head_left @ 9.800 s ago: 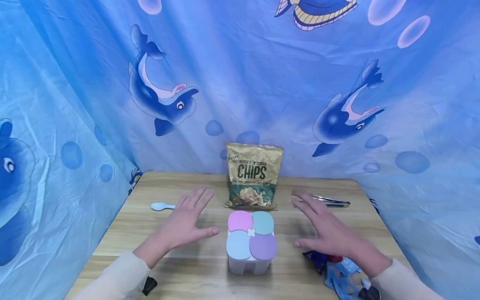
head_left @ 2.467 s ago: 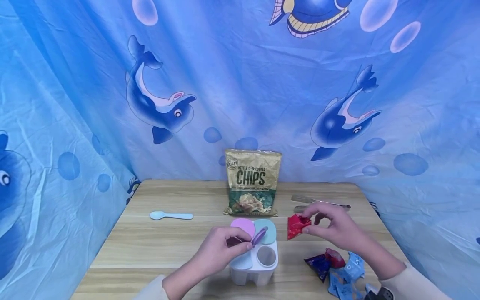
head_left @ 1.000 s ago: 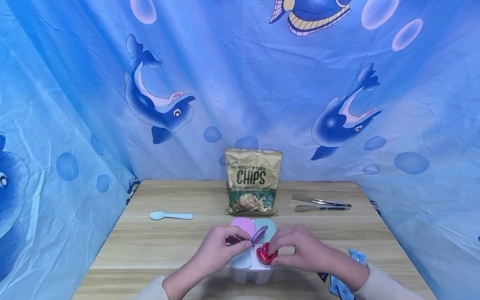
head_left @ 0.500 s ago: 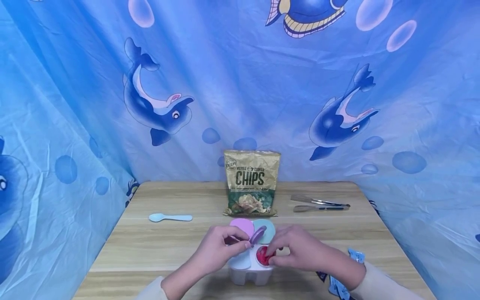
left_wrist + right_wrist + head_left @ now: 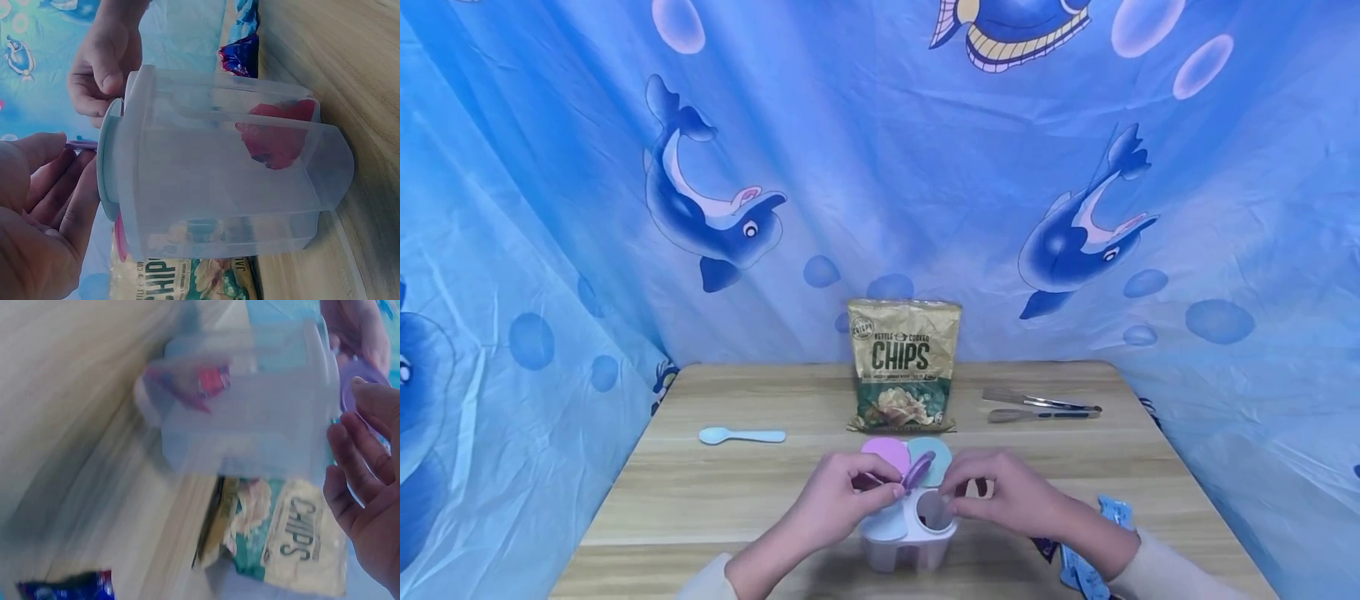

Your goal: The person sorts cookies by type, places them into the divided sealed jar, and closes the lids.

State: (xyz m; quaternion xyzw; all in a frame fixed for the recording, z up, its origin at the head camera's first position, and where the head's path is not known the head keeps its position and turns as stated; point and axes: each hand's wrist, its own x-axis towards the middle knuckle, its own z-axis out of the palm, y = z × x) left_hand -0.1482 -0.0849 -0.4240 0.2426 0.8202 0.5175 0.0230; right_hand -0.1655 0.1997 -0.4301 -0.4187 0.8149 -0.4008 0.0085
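Note:
In the head view a four-compartment box (image 5: 906, 557) with coloured lids stands upright in front of me. My left hand (image 5: 838, 496) pinches the raised purple lid (image 5: 919, 471) between thumb and fingers. Beneath that lid the round opening (image 5: 934, 510) is exposed. At its right edge is my right hand (image 5: 1011, 496), fingers loosely bent with nothing visible between them. Through the clear wall, the left wrist view shows a red wrapped packet (image 5: 278, 134) low inside the box. Pink (image 5: 886, 456), teal (image 5: 931, 461) and light blue (image 5: 883, 523) lids lie closed.
Behind the box stands a chips bag (image 5: 904, 367). A light blue spoon (image 5: 741, 436) lies left, tongs (image 5: 1045, 408) back right. Light blue packets (image 5: 1081, 575) and a dark purple one (image 5: 1045, 547) lie by my right forearm, which partly hides them. A blue dolphin-print curtain (image 5: 902, 167) surrounds the table.
My right hand carried the red packet to the opening, pushed it in and let go; it now lies inside, and the fingers have lifted out. My left hand keeps the purple lid raised.

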